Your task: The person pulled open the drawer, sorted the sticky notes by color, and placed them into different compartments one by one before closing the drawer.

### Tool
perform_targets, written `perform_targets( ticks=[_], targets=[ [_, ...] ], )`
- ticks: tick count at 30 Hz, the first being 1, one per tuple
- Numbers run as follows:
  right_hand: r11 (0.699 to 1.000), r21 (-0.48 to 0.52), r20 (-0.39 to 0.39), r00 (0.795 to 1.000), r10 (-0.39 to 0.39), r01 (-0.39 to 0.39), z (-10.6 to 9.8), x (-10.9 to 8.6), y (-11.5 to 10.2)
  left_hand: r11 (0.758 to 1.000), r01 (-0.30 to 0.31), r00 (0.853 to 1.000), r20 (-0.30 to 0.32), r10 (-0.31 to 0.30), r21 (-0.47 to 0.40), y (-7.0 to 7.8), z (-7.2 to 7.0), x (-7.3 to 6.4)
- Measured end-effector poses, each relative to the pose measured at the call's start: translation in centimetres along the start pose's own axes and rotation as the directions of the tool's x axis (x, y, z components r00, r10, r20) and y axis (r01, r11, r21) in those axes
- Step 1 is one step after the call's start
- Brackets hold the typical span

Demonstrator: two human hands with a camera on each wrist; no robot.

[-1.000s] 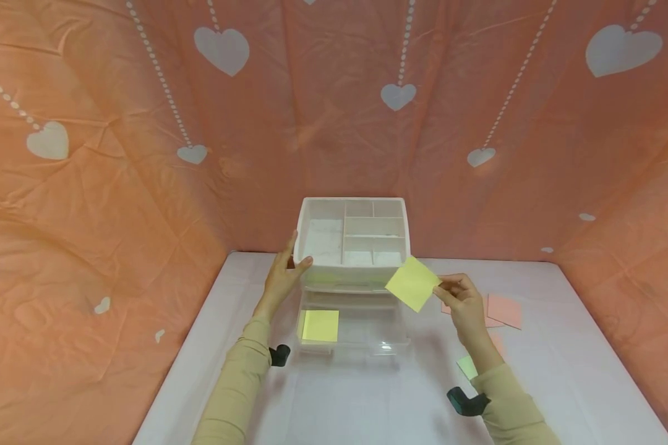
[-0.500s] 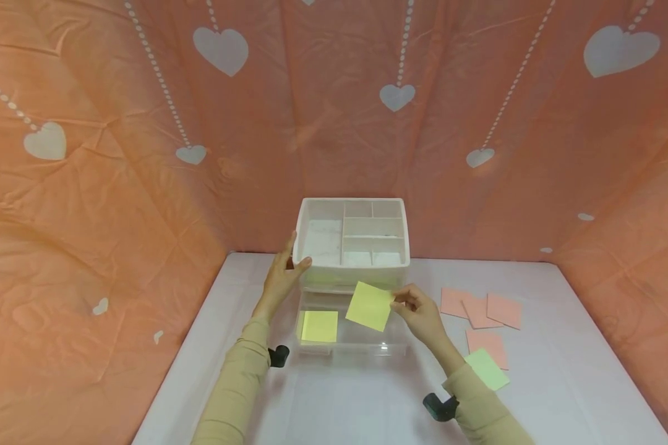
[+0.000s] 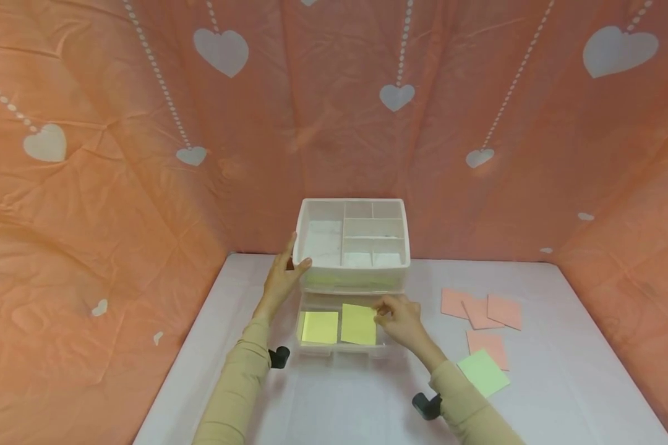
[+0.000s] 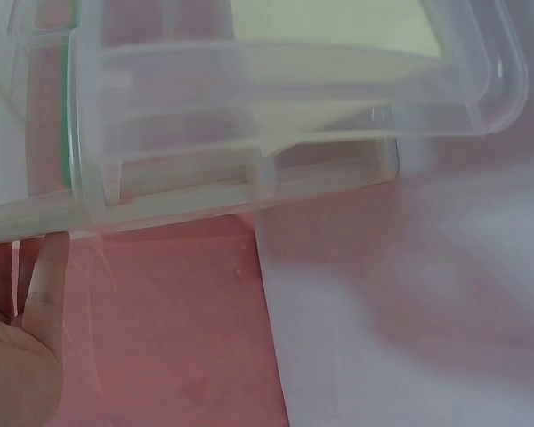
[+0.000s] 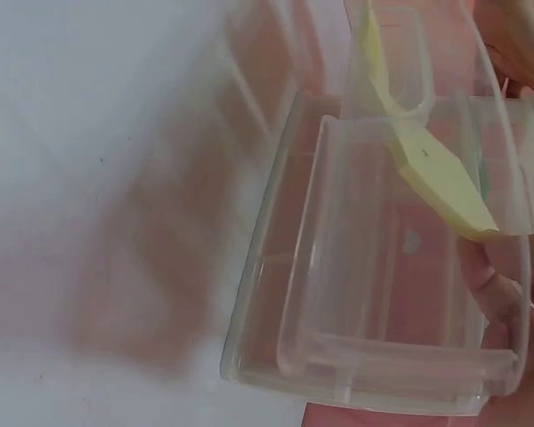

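Note:
A white drawer organizer (image 3: 356,277) with a divided top tray stands at the back, its clear lower drawer (image 3: 312,351) pulled out. My left hand (image 3: 278,287) rests against the organizer's left side, its thumb at the front corner. Its fingers look straight in the left wrist view. Thumb and index finger of my right hand (image 3: 403,321) pinch the right edge of a yellow sticky note pad (image 3: 359,324) over the drawer's middle. Beside it, at the drawer's left, lies another yellow pad (image 3: 320,327). Through the clear drawer (image 5: 392,294), right fingers show at the yellow paper in the right wrist view.
Several pink sticky note pads (image 3: 503,311) are scattered on the white table (image 3: 345,402) to the right. Nearer me, a green pad (image 3: 484,372) overlaps one pink pad's corner. An orange cloth (image 3: 334,123) with white hearts hangs behind.
My right hand has carried the yellow sticky note pad leftward and down into the pulled-out drawer, next to the other pad. My left hand has stayed at the organizer.

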State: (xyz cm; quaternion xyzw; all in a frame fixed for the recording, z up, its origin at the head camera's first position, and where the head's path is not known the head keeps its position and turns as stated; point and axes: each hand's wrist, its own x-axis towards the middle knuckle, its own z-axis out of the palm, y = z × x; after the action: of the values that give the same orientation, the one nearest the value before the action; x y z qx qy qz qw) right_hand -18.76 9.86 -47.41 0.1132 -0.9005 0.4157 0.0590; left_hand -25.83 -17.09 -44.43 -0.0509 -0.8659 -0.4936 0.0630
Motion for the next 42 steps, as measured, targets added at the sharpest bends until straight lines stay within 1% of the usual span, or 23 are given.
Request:
perform_targets(
  ticks=[10, 13, 17, 22, 24, 27, 34, 39, 42],
  targets=[
    [0.993, -0.115, -0.004, 1.0, -0.002, 0.001, 0.6, 0.2, 0.1, 1.0, -0.002, 1.0, 0.004, 0.002, 0.012, 0.2, -0.1, 0.1],
    [0.985, -0.172, 0.006, 1.0, 0.006, -0.004, 0.7, 0.2, 0.1, 1.0, -0.006, 1.0, -0.003, 0.006, 0.004, 0.3, -0.1, 0.0],
    [0.968, -0.251, 0.032, 0.999, 0.001, 0.007, 0.9, 0.2, 0.1, 1.0, -0.003, 1.0, -0.005, 0.003, 0.003, 0.5, -0.2, 0.0],
    [0.954, -0.299, 0.054, 0.999, -0.003, 0.019, 1.0, 0.2, 0.1, 1.0, -0.002, 1.0, -0.004, 0.002, 0.018, 0.3, -0.1, 0.0],
    [0.956, -0.293, 0.057, 0.998, 0.0, 0.017, 1.0, 0.1, 0.1, 1.0, 0.002, 1.0, -0.005, -0.002, 0.02, 0.3, -0.1, -0.1],
    [0.967, -0.253, 0.059, 0.998, 0.014, 0.002, 1.0, 0.1, 0.1, 1.0, 0.009, 1.0, -0.002, -0.009, 0.021, 0.2, -0.1, -0.2],
    [0.994, -0.105, 0.039, 0.999, 0.029, -0.025, 0.4, -0.1, -0.4, 1.0, 0.008, 1.0, 0.007, -0.008, 0.019, 0.1, -0.1, -0.1],
    [1.0, -0.013, 0.015, 1.0, 0.005, -0.005, -0.3, -0.9, -1.1, 1.0, 0.013, 1.0, 0.008, -0.013, 0.013, 0.1, -0.1, -0.1],
    [0.998, 0.055, -0.008, 1.0, 0.001, 0.0, -0.5, -1.5, -1.5, 1.0, 0.018, 1.0, 0.006, -0.018, -0.004, 0.0, -0.1, -0.1]
  ],
)
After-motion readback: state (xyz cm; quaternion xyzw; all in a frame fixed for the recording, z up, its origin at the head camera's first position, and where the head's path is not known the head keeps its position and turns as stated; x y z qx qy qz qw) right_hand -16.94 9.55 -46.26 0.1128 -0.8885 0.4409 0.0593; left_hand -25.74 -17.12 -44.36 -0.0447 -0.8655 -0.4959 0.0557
